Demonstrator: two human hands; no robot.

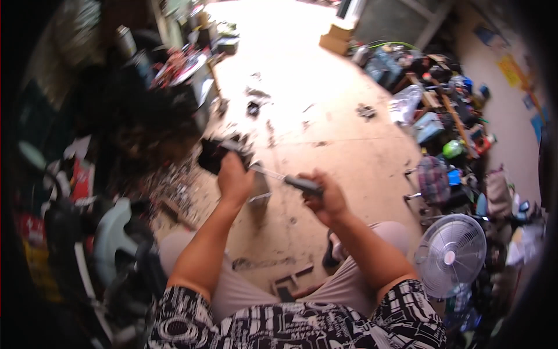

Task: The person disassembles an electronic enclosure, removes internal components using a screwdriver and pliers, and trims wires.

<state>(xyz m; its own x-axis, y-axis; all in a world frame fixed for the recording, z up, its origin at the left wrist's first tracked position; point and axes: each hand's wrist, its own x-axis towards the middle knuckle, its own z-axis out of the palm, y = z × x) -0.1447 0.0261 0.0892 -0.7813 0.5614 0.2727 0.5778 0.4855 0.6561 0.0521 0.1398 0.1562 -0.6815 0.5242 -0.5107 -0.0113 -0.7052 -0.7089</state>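
In the head view, my left hand (235, 180) grips a dark, irregular part (214, 152) in the middle, slightly left. My right hand (325, 198) is closed round the dark handle of a screwdriver (297, 184), whose thin metal shaft runs up-left toward my left hand and the part; whether its tip touches the part is unclear in the blur. A metal block or stand (259, 193) shows on the floor (290, 227) just below and behind my left hand.
Cluttered tools and parts (180, 70) crowd the left side, with small scrap (171, 192) on the floor. Boxes and bags (430, 122) line the right. A fan (450, 256) stands at lower right. Metal pieces (293, 279) lie between my legs, near the lower edge.
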